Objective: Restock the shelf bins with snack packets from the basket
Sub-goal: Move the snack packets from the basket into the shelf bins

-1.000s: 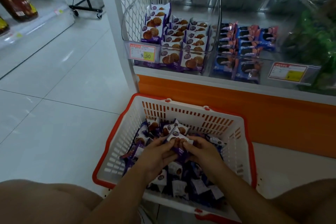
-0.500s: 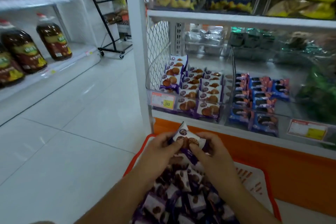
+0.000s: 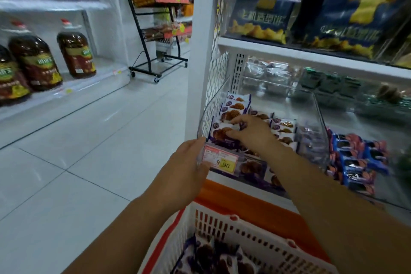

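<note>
A clear plastic shelf bin (image 3: 315, 131) holds rows of purple-and-white snack packets (image 3: 283, 125). My right hand (image 3: 251, 132) reaches into the bin's left front and pinches a snack packet (image 3: 223, 131) there between thumb and fingers. My left hand (image 3: 189, 167) grips the bin's front left corner beside the price tag (image 3: 221, 161). The white basket (image 3: 255, 236) with a red rim sits below, with several more purple packets (image 3: 213, 260) in it.
A second bin to the right holds blue packets (image 3: 355, 162). Above is a shelf of dark chip bags (image 3: 333, 11). A white upright post (image 3: 200, 51) stands left of the bin. Oil bottles (image 3: 75, 51) line the left shelf, and a wheeled black rack (image 3: 160, 29) stands far down the aisle.
Both hands rose from the basket with a packet. My right hand carried it into the bin, and my left hand let go and took the bin's front corner.
</note>
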{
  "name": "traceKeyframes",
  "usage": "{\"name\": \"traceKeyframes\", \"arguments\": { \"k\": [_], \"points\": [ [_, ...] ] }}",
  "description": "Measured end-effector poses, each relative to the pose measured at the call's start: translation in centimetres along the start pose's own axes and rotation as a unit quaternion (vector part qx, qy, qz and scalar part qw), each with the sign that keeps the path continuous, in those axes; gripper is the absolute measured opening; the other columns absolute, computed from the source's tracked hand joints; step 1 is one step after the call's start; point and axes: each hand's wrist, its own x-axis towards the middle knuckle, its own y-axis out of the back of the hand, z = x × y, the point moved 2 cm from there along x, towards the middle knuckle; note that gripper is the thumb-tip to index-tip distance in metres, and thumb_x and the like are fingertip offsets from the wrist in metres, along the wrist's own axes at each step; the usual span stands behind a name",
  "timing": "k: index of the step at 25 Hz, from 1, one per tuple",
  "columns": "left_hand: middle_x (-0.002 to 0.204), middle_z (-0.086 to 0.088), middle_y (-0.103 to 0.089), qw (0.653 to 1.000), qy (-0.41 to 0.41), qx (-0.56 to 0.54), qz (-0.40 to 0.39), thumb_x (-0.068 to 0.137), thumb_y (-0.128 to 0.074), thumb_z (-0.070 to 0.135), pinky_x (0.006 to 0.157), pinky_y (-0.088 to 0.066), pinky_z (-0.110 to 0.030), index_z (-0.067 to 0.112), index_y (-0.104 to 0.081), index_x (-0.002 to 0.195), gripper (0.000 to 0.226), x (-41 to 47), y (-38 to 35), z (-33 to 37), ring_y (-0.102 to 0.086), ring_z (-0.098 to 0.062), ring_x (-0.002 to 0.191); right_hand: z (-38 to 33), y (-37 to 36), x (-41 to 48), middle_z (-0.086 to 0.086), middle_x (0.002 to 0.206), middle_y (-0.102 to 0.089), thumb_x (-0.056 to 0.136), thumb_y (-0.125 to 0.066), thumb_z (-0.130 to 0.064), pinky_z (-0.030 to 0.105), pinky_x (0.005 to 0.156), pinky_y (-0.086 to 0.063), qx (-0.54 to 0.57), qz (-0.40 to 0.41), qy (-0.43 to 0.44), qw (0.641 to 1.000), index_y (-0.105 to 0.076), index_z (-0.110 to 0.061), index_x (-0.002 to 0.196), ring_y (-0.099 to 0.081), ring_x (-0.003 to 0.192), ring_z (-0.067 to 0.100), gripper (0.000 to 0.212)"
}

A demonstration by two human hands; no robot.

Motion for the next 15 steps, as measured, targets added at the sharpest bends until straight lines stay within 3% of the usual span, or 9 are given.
{"name": "traceKeyframes", "arguments": {
  "k": [3,6,9,11,14,15],
  "points": [
    [0.144,0.013,-0.041,1.000,0.006,0.015,0.008,0.101,-0.046,0.030,0.064,-0.031,0.004,0.036,-0.033,0.144,0.045,0.5,-0.2,-0.7,-0.033,0.008,0.108,0.1,-1.1,0.9,0.007,0.130,-0.056,0.088,-0.069,-0.033,0.028,0.087,-0.046,-0.087,-0.034,0.004,0.996,-0.060,-0.020,0.124,-0.055,0.110,0.020,0.040],
    [0.131,0.020,-0.040,1.000,0.009,-0.001,0.010,0.100,-0.046,0.034,0.071,-0.032,-0.001,0.043,-0.032,0.139,0.042,0.0,-0.3,-0.8,-0.034,0.008,0.106,0.0,0.6,-0.7,0.009,0.126,-0.052,0.089,-0.065,-0.039,0.032,0.090,-0.048,-0.087,0.042,0.030,0.995,-0.052,-0.026,0.135,-0.057,0.107,0.022,0.050],
    [0.117,0.020,-0.040,0.994,0.038,-0.049,0.088,0.098,-0.050,0.037,0.074,-0.037,-0.009,0.046,-0.037,0.127,0.033,-1.2,-1.0,-1.3,-0.044,0.003,0.102,0.9,2.4,-7.1,-0.005,0.088,-0.056,0.094,-0.058,-0.030,0.026,0.066,-0.052,0.104,0.212,0.080,0.968,-0.052,-0.030,0.128,-0.055,0.075,0.007,0.034],
    [0.116,0.014,-0.046,0.986,0.094,-0.066,0.117,0.097,-0.051,0.034,0.077,-0.042,-0.019,0.035,-0.044,0.127,0.030,-2.6,-2.7,-2.2,-0.051,-0.003,0.099,2.7,1.4,-12.9,-0.008,0.074,-0.053,0.097,-0.052,-0.025,0.016,0.052,-0.045,0.187,0.255,0.087,0.945,-0.055,-0.029,0.116,-0.050,0.060,0.004,0.020],
    [0.114,0.012,-0.047,0.997,0.070,-0.013,0.016,0.098,-0.052,0.025,0.075,-0.040,-0.015,0.028,-0.050,0.124,0.027,-6.1,-7.9,-3.3,-0.052,-0.005,0.099,8.1,-2.3,-18.8,-0.010,0.072,-0.054,0.099,-0.047,-0.021,0.011,0.051,-0.040,0.177,0.303,0.008,0.936,-0.055,-0.029,0.102,-0.051,0.059,0.000,0.011],
    [0.116,0.013,-0.047,0.999,0.043,0.006,-0.033,0.097,-0.053,0.022,0.079,-0.042,-0.013,0.026,-0.052,0.125,0.028,-7.5,-9.8,-3.6,-0.051,-0.005,0.101,10.4,-3.9,-19.7,-0.013,0.077,-0.054,0.100,-0.046,-0.023,0.010,0.055,-0.040,0.155,0.278,-0.046,0.947,-0.053,-0.031,0.099,-0.052,0.064,-0.002,0.011]
  ]
}}
